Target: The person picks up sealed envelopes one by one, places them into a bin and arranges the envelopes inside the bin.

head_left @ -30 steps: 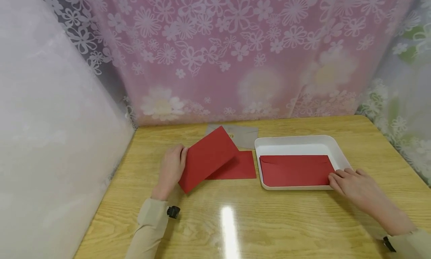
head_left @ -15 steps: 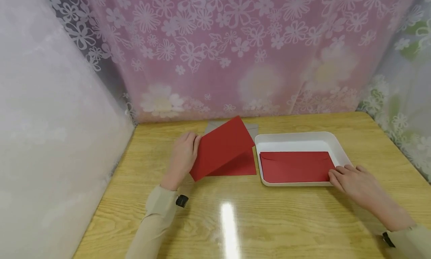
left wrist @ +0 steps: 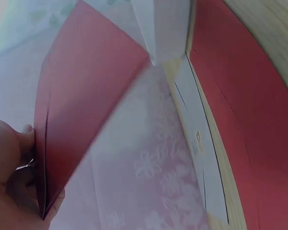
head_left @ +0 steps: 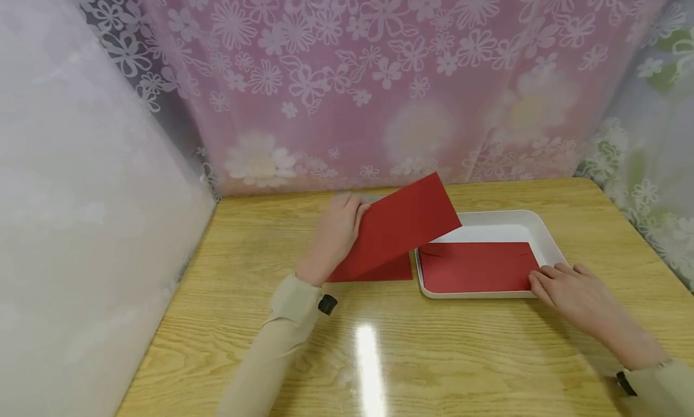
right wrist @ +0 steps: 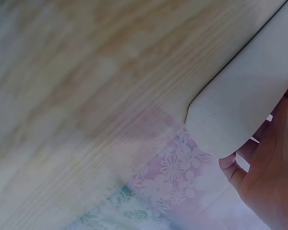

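Observation:
My left hand (head_left: 337,233) pinches a red envelope (head_left: 406,221) by its left end and holds it tilted in the air. The envelope's far end reaches over the left edge of a white tray (head_left: 501,231). Another red envelope (head_left: 394,269) lies on the table under it, partly covered. Inside the tray, along its near side, is a red envelope (head_left: 479,267) with its flap edge visible; whether more lie beneath it I cannot tell. My right hand (head_left: 575,296) grips the tray's right rim near the front corner, with fingers (right wrist: 229,161) over the edge.
A pale grey envelope (left wrist: 197,139) with a small gold mark lies behind the red one on the table, mostly covered in the head view. The wood-grain table (head_left: 461,357) ends at a pink flowered curtain (head_left: 347,103). A pale sheet (head_left: 81,224) hangs at the left.
My left hand has moved right and away from me, carrying the red envelope from above the table to over the tray's left edge. My right hand has stayed on the tray.

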`<state>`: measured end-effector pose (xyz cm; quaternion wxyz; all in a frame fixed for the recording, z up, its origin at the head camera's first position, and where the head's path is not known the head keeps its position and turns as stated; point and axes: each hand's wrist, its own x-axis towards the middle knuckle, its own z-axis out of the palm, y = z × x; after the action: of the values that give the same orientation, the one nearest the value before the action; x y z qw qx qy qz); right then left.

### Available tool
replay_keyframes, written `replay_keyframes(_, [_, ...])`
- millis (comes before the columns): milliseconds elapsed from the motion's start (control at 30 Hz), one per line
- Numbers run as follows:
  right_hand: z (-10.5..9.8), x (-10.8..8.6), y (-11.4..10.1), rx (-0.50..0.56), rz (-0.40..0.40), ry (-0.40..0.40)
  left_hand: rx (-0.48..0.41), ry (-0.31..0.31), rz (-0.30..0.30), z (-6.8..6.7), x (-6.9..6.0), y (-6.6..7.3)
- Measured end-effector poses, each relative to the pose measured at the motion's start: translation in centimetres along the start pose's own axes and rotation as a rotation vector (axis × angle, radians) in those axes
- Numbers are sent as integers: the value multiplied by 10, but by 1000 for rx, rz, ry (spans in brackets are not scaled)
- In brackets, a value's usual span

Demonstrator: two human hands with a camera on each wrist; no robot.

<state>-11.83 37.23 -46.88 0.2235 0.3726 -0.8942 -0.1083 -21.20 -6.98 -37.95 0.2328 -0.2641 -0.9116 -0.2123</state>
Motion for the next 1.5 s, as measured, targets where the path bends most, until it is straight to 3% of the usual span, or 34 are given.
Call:
replay_keyframes(167, [0,-1,-1,0,5,-11,-21,-30,67,20,19,19])
replay_keyframes(367, [1,-2,-1,11,0,29,-32,-60,130,44,41,44])
replay_keyframes(567, [1,-1,-1,12,7,49,-41,-131,191,64,52,65])
replay_keyframes(867, [0,0,-1,-8,12,38,8,-282,238,99,51,86])
replay_keyframes(1000, [0,0,-2,2,15,33,-1,-356,238,109,48,90])
replay_keyframes(1200, [1,0,-3,7,32,33,32,-395,264,116,42,90])
replay_keyframes(1333, [2,0,-2,19,40,25,73,-468,230,119,39,87])
replay_keyframes(1500, [2,-1,-1,10,30,18,36,-536,167,119,32,82])
